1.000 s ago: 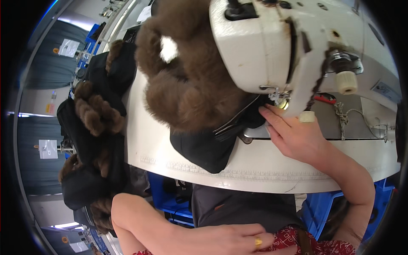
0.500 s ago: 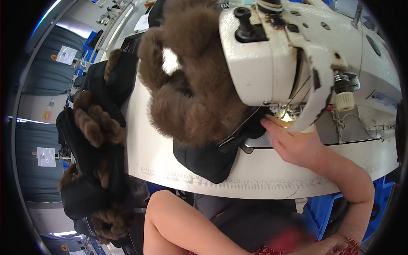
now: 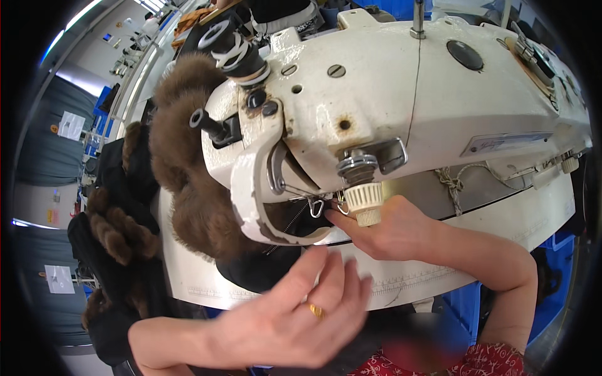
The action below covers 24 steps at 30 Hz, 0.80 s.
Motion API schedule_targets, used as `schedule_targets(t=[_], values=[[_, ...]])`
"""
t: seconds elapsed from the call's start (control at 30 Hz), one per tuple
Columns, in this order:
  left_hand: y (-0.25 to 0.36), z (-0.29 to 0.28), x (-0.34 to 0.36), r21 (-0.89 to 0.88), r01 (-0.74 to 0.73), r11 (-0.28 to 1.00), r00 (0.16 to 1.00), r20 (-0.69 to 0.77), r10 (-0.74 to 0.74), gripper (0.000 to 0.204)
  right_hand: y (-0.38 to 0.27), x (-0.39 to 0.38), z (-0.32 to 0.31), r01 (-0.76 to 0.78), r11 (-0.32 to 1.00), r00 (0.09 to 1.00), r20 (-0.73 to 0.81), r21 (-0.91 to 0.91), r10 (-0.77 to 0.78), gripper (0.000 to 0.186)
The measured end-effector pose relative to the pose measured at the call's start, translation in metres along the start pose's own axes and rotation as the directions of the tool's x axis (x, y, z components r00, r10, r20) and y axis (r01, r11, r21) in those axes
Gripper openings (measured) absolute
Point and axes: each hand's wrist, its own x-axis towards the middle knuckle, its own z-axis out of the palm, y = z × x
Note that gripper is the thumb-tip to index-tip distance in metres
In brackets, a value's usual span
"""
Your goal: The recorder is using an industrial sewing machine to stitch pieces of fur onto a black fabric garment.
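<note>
A black garment piece (image 3: 254, 271) with a zipper and thick brown fur trim (image 3: 204, 219) lies under the head of a white sewing machine (image 3: 376, 100). My right hand (image 3: 392, 232) rests on the machine bed with its fingers at the black cloth by the needle area. The machine's thread guard and dial partly hide those fingertips. In front of the table edge hovers my left hand (image 3: 282, 313), blurred by motion, with a gold ring on one finger. Its fingers are loosely bent and a little apart, with nothing seen in them.
More black garments with brown fur (image 3: 119, 232) are piled at the left of the white table (image 3: 194, 276). Blue crates (image 3: 558, 276) stand below the table at the right. A ruler scale runs along the table's front edge.
My left hand has come from beside the red patterned sleeve at the lower right to in front of the machine. The view has shifted, and the machine now covers more of the fur.
</note>
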Motion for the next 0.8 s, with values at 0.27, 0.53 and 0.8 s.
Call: schedule_targets(t=[0.27, 0.53, 0.8], values=[[-0.067, 0.041, -0.013, -0.331, 0.438, 0.836, 0.888, 0.305, -0.344, 0.027, 0.008, -0.007, -0.019, 0.059, 0.997, 0.988, 0.144, -0.057, -0.05, 0.021], [-0.038, 0.12, -0.063, -0.595, 0.439, 0.674, 0.892, 0.197, -0.407, 0.032, 0.005, -0.015, 0.001, -0.004, 0.993, 1.0, -0.028, 0.12, 0.008, 0.033], [-0.056, 0.084, -0.043, -0.56, 0.265, 0.785, 0.943, 0.321, -0.09, 0.032, 0.006, -0.025, 0.015, 0.171, 0.98, 0.982, -0.094, 0.101, -0.161, 0.028]])
